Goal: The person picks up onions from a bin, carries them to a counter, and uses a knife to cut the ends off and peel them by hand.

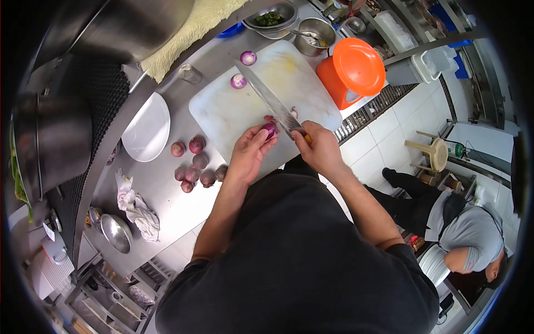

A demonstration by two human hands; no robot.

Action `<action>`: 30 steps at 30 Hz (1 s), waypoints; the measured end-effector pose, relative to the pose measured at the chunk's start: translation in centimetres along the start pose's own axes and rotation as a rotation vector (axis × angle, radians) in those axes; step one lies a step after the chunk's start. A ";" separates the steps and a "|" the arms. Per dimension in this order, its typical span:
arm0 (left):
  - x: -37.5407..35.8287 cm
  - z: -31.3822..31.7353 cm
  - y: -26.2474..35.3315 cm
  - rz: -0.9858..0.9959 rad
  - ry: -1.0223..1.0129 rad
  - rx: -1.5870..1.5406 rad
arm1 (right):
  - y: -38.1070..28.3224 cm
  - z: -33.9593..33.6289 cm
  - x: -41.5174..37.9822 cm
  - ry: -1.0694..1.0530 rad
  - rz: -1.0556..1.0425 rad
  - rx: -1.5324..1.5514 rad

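Observation:
My left hand pinches a red onion over the near side of a white cutting board. In my right hand is the yellowish handle of a long kitchen knife, its blade slanting up and left across the board, close beside the held onion. Small bits of onion skin lie near the blade. Two trimmed onions, one purple and white and another farther back, rest on the board. Several unpeeled red onions sit on the steel counter left of it.
An orange lidded bucket stands at the board's right. Behind are a steel pot with a spoon and a bowl of greens. A white plate, a crumpled cloth and a metal bowl lie left. Another person is at right.

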State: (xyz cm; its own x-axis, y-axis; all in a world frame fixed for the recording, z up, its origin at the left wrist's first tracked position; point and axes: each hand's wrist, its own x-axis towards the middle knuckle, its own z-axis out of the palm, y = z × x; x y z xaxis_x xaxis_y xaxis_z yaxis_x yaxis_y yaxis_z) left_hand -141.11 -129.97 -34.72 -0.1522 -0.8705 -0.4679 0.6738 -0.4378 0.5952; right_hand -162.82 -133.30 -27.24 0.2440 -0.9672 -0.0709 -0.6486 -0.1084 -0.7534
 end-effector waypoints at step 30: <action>-0.9 0.6 1.7 0.015 -0.087 -0.071 | -1.2 -1.1 0.0 -0.011 -0.035 0.024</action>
State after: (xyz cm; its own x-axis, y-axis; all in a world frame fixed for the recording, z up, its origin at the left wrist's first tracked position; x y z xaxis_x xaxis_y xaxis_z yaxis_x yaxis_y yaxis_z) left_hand -140.27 -130.09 -32.89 -0.2021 -0.8944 -0.3990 0.7257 -0.4103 0.5523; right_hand -162.83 -133.46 -25.60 0.2745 -0.9602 -0.0510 -0.6218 -0.1367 -0.7711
